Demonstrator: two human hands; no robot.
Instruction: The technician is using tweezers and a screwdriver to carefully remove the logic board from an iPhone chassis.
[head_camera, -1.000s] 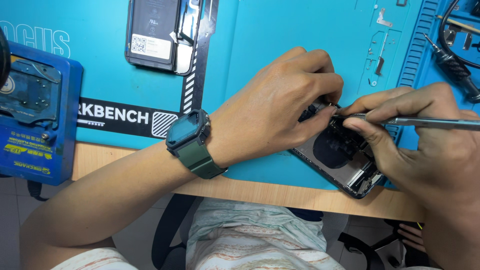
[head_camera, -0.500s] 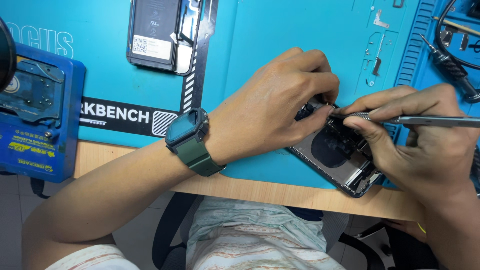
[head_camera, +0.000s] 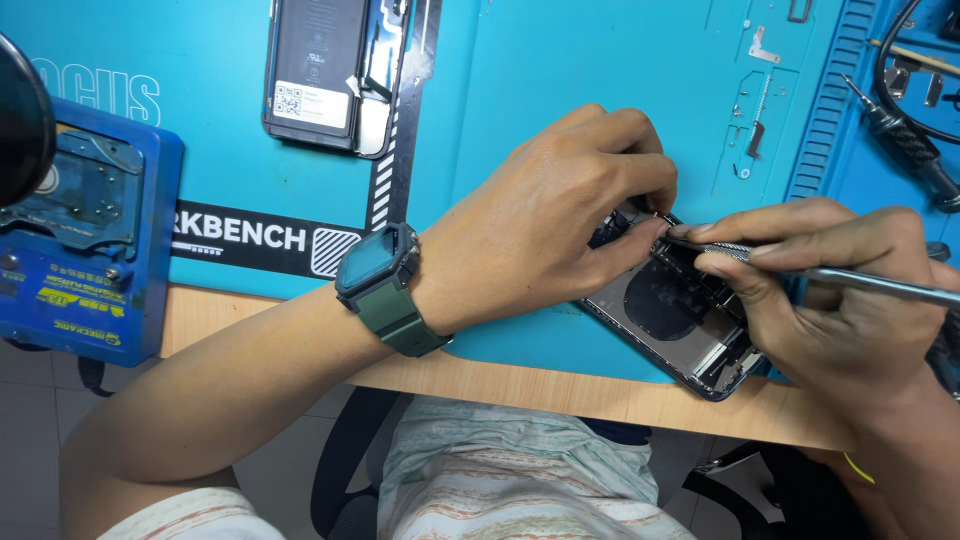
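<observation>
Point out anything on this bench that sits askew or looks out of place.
The opened dark phone body lies diagonally, its lower corner overhanging the blue mat's edge onto the wooden tabletop. The left hand steadies it; the right hand holds a slim metal tool.

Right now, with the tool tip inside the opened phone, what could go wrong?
1. The metal tool in the right hand could slip and scratch parts inside the opened phone.
2. The phone's corner overhangs the blue mat near the table edge; a push from the left hand might shift it.
</observation>
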